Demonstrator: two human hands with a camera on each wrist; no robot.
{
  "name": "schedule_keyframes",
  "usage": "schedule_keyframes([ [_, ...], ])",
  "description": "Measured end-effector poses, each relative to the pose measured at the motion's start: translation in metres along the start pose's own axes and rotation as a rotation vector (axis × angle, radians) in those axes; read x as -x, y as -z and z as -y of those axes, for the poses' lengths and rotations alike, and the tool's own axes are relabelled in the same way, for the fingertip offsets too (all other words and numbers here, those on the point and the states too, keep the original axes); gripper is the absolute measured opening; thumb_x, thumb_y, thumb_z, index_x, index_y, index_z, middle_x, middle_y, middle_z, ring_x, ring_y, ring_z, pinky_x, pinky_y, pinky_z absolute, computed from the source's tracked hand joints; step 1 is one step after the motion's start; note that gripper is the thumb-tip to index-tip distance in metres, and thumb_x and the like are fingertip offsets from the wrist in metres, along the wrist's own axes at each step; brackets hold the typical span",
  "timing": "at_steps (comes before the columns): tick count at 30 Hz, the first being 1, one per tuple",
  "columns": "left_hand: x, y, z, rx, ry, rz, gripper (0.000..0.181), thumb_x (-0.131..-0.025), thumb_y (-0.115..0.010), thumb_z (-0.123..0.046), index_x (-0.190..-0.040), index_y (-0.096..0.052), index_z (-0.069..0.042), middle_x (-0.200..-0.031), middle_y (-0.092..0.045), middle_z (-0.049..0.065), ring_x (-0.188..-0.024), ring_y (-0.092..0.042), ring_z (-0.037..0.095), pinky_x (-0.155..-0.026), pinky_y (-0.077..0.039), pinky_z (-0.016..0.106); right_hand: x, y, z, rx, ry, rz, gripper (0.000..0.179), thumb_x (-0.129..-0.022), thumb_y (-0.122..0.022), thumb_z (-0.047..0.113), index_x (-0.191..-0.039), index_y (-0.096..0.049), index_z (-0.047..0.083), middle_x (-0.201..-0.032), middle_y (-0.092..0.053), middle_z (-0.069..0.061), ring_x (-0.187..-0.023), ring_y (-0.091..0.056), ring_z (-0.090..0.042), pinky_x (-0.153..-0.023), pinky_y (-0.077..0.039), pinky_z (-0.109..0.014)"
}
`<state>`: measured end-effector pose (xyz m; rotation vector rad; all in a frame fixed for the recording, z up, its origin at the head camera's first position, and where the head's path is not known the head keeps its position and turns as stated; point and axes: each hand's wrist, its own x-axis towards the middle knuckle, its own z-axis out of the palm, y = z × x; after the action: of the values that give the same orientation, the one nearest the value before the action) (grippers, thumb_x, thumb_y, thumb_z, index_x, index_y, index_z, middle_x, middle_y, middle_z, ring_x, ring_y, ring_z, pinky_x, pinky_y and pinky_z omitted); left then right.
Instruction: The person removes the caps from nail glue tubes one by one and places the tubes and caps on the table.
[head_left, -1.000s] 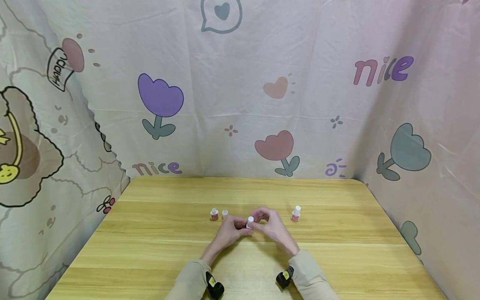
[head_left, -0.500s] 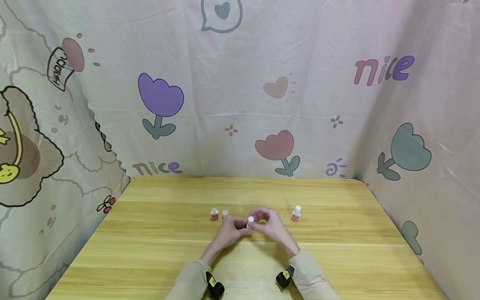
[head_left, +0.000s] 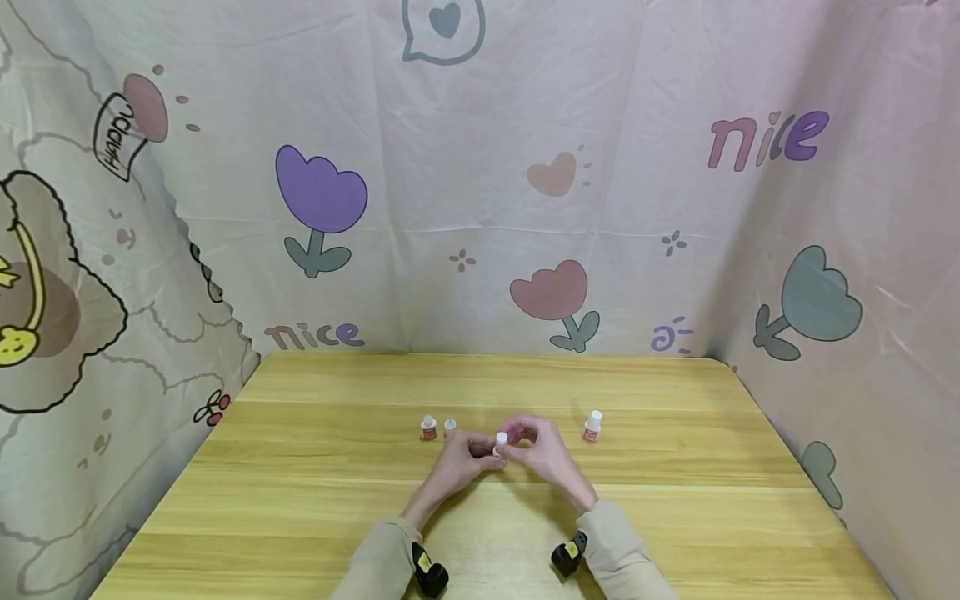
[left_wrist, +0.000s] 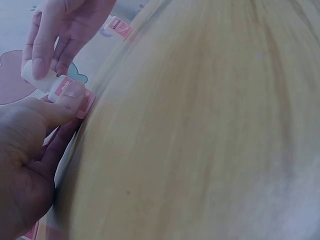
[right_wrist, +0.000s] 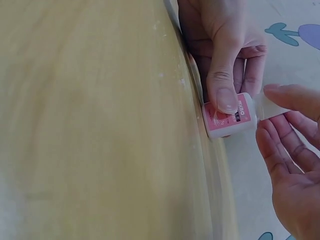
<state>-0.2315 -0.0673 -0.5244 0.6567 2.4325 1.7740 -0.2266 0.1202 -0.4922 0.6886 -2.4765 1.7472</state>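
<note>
A small white glue bottle (right_wrist: 232,125) with a pink label stands between my hands at the middle of the table. My left hand (head_left: 459,458) grips its body, the thumb pressed across the label in both wrist views. My right hand (head_left: 546,454) pinches the bottle's white cap (right_wrist: 270,107) between thumb and fingers. The cap sits at the neck, and the bottle's base is right at the tabletop. Fingers hide part of the label and the body's far side.
Left of my hands stand a second pink-labelled bottle (head_left: 428,429) and a small whitish piece (head_left: 450,426), partly behind my left hand. Another capped bottle (head_left: 592,427) stands to the right. The wooden table (head_left: 315,500) backs onto a printed cloth (head_left: 450,167).
</note>
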Motion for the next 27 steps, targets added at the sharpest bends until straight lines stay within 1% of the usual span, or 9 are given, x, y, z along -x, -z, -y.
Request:
schedule_keyframes([
  [3,0.0,0.0005,0.001,0.009,0.0,0.001,0.017,-0.082,-0.081,-0.005,-0.099,-0.079,-0.005,-0.093,-0.079,0.012,-0.084,-0.075,0.016,-0.073,-0.055,0.016,0.0007,0.0007,-0.0008,-0.01,-0.009,0.014,0.023,-0.083,-0.079,0.004,-0.104,-0.07,-0.002,-0.097,-0.072,-0.019,-0.085,-0.065,-0.009,-0.086,-0.058,-0.038],
  [6,0.0006,0.0008,0.0003,0.023,-0.007,0.002,0.016,-0.082,-0.081,-0.005,-0.098,-0.079,-0.005,-0.093,-0.079,0.013,-0.082,-0.073,0.012,-0.073,-0.055,0.016,0.0009,0.0003,-0.0006,0.003,-0.028,0.011,0.03,-0.082,-0.081,0.007,-0.108,-0.069,-0.004,-0.098,-0.072,-0.019,-0.088,-0.066,-0.017,-0.087,-0.057,-0.042],
  [9,0.0009,0.0012,-0.0006,0.024,-0.016,-0.002,0.016,-0.082,-0.08,-0.003,-0.098,-0.079,-0.003,-0.093,-0.079,0.014,-0.081,-0.072,0.009,-0.072,-0.055,0.017,0.0004,-0.0009,0.0013,0.027,-0.05,-0.006,0.034,-0.08,-0.085,0.011,-0.107,-0.069,-0.003,-0.096,-0.072,-0.017,-0.088,-0.066,-0.021,-0.084,-0.058,-0.039],
  [12,0.0008,0.0015,-0.0004,0.012,-0.025,-0.004,0.016,-0.082,-0.081,-0.004,-0.098,-0.079,-0.003,-0.093,-0.079,0.014,-0.079,-0.071,0.007,-0.072,-0.055,0.017,-0.0007,-0.0026,0.0024,0.058,-0.064,-0.025,0.032,-0.078,-0.087,0.014,-0.101,-0.069,0.001,-0.091,-0.071,-0.013,-0.082,-0.064,-0.015,-0.076,-0.057,-0.029],
  [16,0.0005,0.002,0.0004,0.008,-0.038,0.004,0.016,-0.083,-0.081,-0.007,-0.099,-0.079,-0.005,-0.093,-0.079,0.013,-0.079,-0.071,0.005,-0.072,-0.056,0.018,-0.0021,-0.005,0.0015,0.097,-0.049,-0.054,0.027,-0.076,-0.088,0.013,-0.093,-0.068,0.004,-0.084,-0.069,-0.009,-0.075,-0.059,-0.005,-0.069,-0.053,-0.02],
  [19,0.0007,0.0022,0.0013,0.005,-0.05,0.006,0.017,-0.083,-0.081,-0.009,-0.099,-0.079,-0.005,-0.093,-0.079,0.013,-0.08,-0.072,0.005,-0.072,-0.057,0.019,-0.0024,-0.0058,0.0011,0.113,-0.018,-0.071,0.024,-0.076,-0.087,0.011,-0.089,-0.068,0.005,-0.081,-0.069,-0.008,-0.072,-0.057,-0.001,-0.068,-0.053,-0.019],
  [22,0.0011,0.0024,0.0016,0.006,-0.052,0.003,0.017,-0.083,-0.082,-0.011,-0.099,-0.079,-0.006,-0.093,-0.079,0.013,-0.081,-0.073,0.006,-0.074,-0.057,0.019,-0.0027,-0.0055,0.0012,0.125,0.007,-0.073,0.021,-0.077,-0.086,0.01,-0.088,-0.069,0.006,-0.08,-0.07,-0.008,-0.072,-0.057,0.0,-0.069,-0.054,-0.021],
  [24,0.0013,0.0024,0.0014,0.007,-0.042,0.001,0.017,-0.083,-0.082,-0.011,-0.099,-0.079,-0.007,-0.094,-0.079,0.012,-0.084,-0.074,0.008,-0.075,-0.057,0.019,-0.0026,-0.0048,0.001,0.125,0.017,-0.067,0.018,-0.078,-0.085,0.009,-0.088,-0.07,0.006,-0.08,-0.071,-0.008,-0.072,-0.058,0.0,-0.069,-0.054,-0.022],
  [27,0.0012,0.0017,0.0012,0.015,-0.025,-0.001,0.018,-0.083,-0.082,-0.01,-0.101,-0.079,-0.006,-0.096,-0.079,0.012,-0.088,-0.076,0.016,-0.077,-0.057,0.019,-0.0022,-0.0036,0.0013,0.119,0.025,-0.058,0.016,-0.079,-0.084,0.007,-0.089,-0.072,0.007,-0.081,-0.071,-0.009,-0.072,-0.059,-0.002,-0.07,-0.053,-0.023],
])
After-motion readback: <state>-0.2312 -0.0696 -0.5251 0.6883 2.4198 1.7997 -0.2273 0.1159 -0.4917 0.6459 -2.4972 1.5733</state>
